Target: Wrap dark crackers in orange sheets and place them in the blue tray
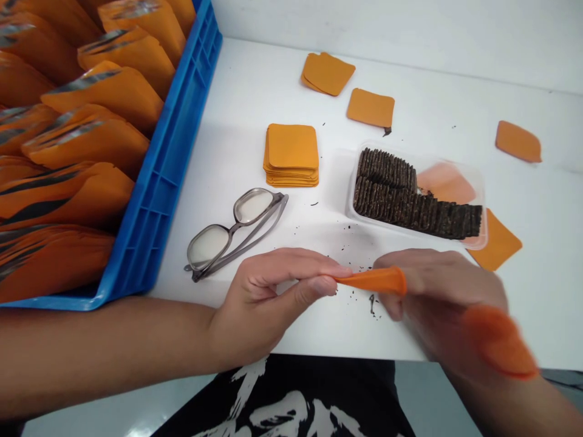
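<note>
Blue plastic crate (169, 164) at far left, crowded with orange packets (104, 97) in leaning rows, dark and silvery bands along their upper edges. Just beside it, on a white tabletop (542, 255), grey-framed eyeglasses (234, 229), lying at a slant. In front of these, left hand (277, 291), thumb and fingers pressed together, pinching the narrow end of an orange pouch (373, 280). Beyond, a neat stack of orange squares (293, 149), edges slightly uneven. Below the tabletop edge, black clothing (291, 400) with bold white marks. Farther back, a pair of overlapping orange pieces (328, 74), then a single orange piece (371, 108) with a dark scrap at one corner.

Orange pouch itself held between the two hands, seen nearly edge-on, flared end toward the right. Dark crumbs scattered near it. Beyond, a clear plastic box (484, 227) with thin dark slices (394, 197) upright in close rows. Right hand (444, 288) next to the flared end, blurred; cannot tell its grip or any contact. Under one corner of the box, an orange sheet (495, 243). Over the right wrist, a blurred orange shape (503, 343). At far right, a lone orange patch (518, 141), slightly curled.
</note>
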`<move>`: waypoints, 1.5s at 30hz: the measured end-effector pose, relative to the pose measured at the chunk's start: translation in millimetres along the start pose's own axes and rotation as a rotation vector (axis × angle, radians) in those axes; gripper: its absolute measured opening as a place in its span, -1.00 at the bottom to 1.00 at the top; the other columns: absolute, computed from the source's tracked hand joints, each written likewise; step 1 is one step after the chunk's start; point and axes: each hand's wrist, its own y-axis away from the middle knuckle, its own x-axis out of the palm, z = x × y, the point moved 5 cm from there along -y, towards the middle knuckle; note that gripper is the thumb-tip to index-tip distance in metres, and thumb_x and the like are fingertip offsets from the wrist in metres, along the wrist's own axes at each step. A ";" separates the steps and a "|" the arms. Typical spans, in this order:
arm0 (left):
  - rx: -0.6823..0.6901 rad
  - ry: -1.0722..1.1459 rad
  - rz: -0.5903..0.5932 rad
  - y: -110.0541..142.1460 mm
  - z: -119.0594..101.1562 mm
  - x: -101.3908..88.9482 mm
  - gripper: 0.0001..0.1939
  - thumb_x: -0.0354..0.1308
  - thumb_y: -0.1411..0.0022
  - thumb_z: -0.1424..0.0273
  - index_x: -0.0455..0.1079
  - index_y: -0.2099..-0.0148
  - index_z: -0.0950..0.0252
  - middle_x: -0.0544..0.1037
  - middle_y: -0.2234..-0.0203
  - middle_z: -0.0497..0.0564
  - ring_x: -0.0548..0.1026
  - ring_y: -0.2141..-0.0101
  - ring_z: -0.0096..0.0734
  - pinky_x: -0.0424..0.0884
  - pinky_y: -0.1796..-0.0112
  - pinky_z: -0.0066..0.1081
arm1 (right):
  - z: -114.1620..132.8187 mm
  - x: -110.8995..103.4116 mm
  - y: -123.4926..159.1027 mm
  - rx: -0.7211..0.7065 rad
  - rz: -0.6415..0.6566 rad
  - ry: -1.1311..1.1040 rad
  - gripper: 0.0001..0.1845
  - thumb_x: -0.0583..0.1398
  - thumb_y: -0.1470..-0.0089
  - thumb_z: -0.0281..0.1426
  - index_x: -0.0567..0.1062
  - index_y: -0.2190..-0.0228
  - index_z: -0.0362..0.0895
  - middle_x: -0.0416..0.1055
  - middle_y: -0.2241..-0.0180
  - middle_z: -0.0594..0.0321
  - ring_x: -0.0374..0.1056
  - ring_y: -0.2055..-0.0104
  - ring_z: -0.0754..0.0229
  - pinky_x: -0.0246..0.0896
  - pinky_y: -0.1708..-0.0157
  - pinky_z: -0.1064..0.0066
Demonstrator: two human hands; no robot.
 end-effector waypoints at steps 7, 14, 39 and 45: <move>-0.015 -0.029 -0.028 -0.2 3.0 -3.6 -0.88 0.33 -0.39 0.36 0.71 0.10 0.12 0.77 0.25 0.01 0.70 0.24 -0.42 0.65 0.20 -0.49 | -7.1 -23.0 -3.2 0.110 -0.005 -0.134 -0.45 0.05 -0.41 0.07 0.71 0.07 0.04 0.24 0.64 0.33 0.13 0.61 0.24 0.12 0.56 0.32; -0.061 0.033 -0.073 3.9 6.1 -3.2 -0.88 0.31 -0.41 0.35 0.69 0.10 0.12 0.77 0.30 -0.02 0.66 0.32 -0.48 0.59 0.32 -0.55 | -8.1 -18.2 0.6 -0.044 -0.124 0.026 -0.67 0.33 -0.23 -0.40 0.63 -0.03 -0.10 0.28 0.51 0.33 0.19 0.50 0.25 0.11 0.50 0.29; -0.017 0.085 -0.037 1.2 8.5 -1.9 -0.86 0.26 -0.45 0.33 0.54 0.19 0.27 0.48 0.41 -0.06 0.41 0.42 -0.62 0.43 0.37 -0.65 | -3.5 -3.8 -10.6 -0.136 0.132 0.118 -0.72 0.34 -0.06 -0.65 0.60 0.18 -0.15 0.52 0.28 0.28 0.43 0.26 0.28 0.44 0.30 0.35; -0.042 0.102 -0.073 2.0 10.1 -2.9 -0.85 0.27 -0.44 0.32 0.55 0.20 0.26 0.51 0.41 -0.06 0.43 0.43 -0.64 0.44 0.37 -0.67 | -0.1 -2.2 -11.4 -0.132 0.175 0.100 -0.72 0.28 -0.12 -0.66 0.57 0.13 -0.18 0.53 0.26 0.24 0.44 0.24 0.29 0.41 0.29 0.38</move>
